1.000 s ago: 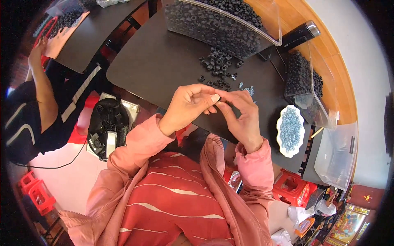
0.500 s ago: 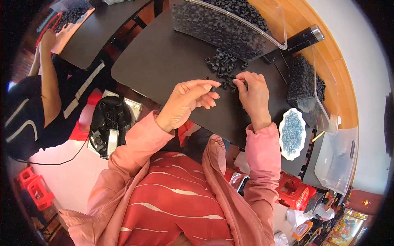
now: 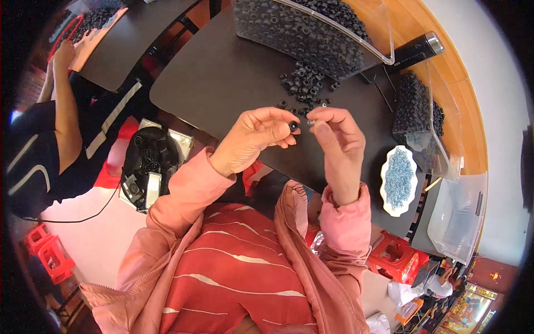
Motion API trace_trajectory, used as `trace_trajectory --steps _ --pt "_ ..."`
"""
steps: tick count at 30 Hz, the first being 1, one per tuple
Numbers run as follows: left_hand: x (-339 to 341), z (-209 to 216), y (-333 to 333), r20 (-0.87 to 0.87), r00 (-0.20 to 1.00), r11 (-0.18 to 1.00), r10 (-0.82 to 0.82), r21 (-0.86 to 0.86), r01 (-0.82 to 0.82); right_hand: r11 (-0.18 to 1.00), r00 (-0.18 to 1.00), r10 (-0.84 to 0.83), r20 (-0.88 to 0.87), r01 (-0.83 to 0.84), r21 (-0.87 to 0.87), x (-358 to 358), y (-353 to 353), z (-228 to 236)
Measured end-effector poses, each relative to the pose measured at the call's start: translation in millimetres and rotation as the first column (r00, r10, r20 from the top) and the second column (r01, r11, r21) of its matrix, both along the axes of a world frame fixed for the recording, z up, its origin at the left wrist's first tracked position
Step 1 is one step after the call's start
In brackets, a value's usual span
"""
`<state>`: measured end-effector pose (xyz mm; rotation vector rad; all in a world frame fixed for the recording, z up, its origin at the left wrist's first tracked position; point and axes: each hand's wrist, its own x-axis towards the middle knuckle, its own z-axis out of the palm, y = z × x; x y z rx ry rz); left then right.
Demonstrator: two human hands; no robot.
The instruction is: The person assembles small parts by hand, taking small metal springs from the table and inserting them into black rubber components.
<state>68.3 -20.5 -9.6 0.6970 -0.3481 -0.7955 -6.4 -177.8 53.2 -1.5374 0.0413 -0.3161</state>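
Note:
Between thumb and fingertips, my left hand (image 3: 250, 142) pinches a small black ring-like plastic part (image 3: 293, 127), its opening facing up. Close to its right, my right hand (image 3: 344, 147) pinches a tiny clear or silvery piece (image 3: 311, 122); its exact shape is too small to make out. The two pieces are apart, above the table's near edge. Just beyond my fingertips lies a loose pile of black parts (image 3: 305, 80) on the dark table (image 3: 206, 72). A white scalloped dish (image 3: 384, 189) full of small bluish clear pieces (image 3: 398, 178) stands right of my right hand.
A large clear bin (image 3: 311, 42) of black parts stands at the back, a smaller one (image 3: 414, 106) at the right. A black flask (image 3: 417, 53) lies between them. Left, another person's arm (image 3: 68, 128) reaches to a neighbouring table. A red stool (image 3: 392, 256) sits lower right.
My right hand has turned and drawn back slightly from the pile, now showing the tiny clear piece. My left hand stays nearly in place, its black part now turned into view.

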Motion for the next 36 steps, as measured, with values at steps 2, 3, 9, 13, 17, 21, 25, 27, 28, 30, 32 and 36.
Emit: trace_trajectory --steps 2,3,9,13,17,21,25,27,28,30,32,36 --pt "-1 0 -1 -0.001 1.000 1.000 0.007 -0.001 -0.007 0.995 0.997 0.042 0.070 -0.048 0.090 1 9 -3" --pt "-2 -2 -1 0.007 1.000 1.000 0.019 -0.013 -0.019 0.992 0.995 0.084 0.051 -0.088 0.085 3 8 -10" --pt "-4 -2 0 0.041 0.999 0.999 0.035 -0.009 -0.034 0.978 0.994 0.112 -0.014 -0.108 0.176 -1 12 -11" --pt "-4 -3 -1 0.066 0.997 0.999 0.044 0.013 -0.045 0.970 0.983 0.147 -0.109 -0.122 0.209 -2 9 -10" --pt "-7 -4 -3 0.178 0.982 0.997 0.065 0.039 -0.073 0.984 0.980 0.063 -0.188 -0.030 0.177 -4 9 -5" --pt "-8 -3 0 0.212 0.973 0.989 0.095 0.095 -0.117 1.000 0.975 0.011 -0.224 -0.008 0.016 -9 -6 3" --pt "-7 -5 -4 0.039 0.970 0.971 0.240 -0.001 -0.240 0.868 0.965 -0.233 -0.119 0.151 -0.472 -7 -27 -2" --pt "-5 -6 -4 0.015 0.968 0.968 0.250 -0.026 -0.250 0.617 0.950 -0.311 0.012 0.212 -0.758 -5 -34 -10" --pt "-5 -7 -4 -0.010 0.965 0.964 0.263 -0.050 -0.263 0.618 0.950 -0.312 0.012 0.213 -0.757 -4 -35 -14" --pt "-7 -6 -6 -0.022 0.949 0.947 0.316 -0.054 -0.317 0.524 0.965 -0.242 0.104 0.220 -0.823 -2 -34 -21" --pt "-8 -5 -7 -0.035 0.929 0.928 0.368 -0.056 -0.370 0.525 0.964 -0.244 0.103 0.220 -0.822 0 -31 -25" --pt "-10 -4 -6 -0.046 0.921 0.918 0.388 -0.065 -0.390 0.422 0.961 -0.234 0.146 0.236 -0.875 4 -30 -24"
